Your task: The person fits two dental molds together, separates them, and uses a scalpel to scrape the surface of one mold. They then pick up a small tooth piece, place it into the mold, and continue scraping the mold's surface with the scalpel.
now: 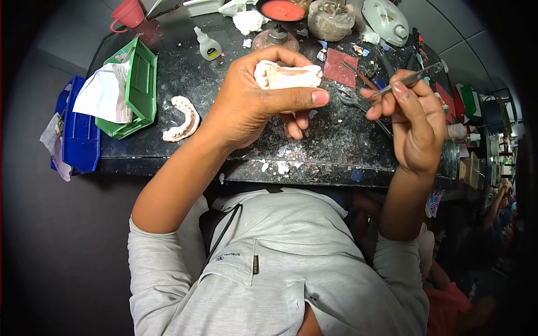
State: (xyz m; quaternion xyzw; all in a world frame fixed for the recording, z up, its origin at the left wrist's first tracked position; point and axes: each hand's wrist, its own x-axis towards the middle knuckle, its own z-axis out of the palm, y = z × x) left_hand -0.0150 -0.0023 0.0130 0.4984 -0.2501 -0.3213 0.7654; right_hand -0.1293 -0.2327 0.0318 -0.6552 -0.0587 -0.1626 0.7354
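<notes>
My left hand (263, 92) is closed round a whitish-pink plaster dental model (288, 77), held above the bench with the thumb along its near edge. To the right, my right hand (412, 112) grips a slim metal carving tool (409, 79) between thumb and fingers, apart from the model. A second dental model (184, 119), horseshoe-shaped, lies on the black bench left of my left forearm. Below my right hand's fingers, a pair of metal pliers (353, 99) rests on the bench, partly hidden.
Green bin (147, 84) and blue bin (83, 126) stand at left. A small white bottle (207, 45), a glass burner (277, 38), a pink wax sheet (341, 66) and a red-filled pan (283, 10) sit farther back. White scraps (283, 167) litter the bench (235, 168). A person's pink sleeve (448, 305) shows lower right.
</notes>
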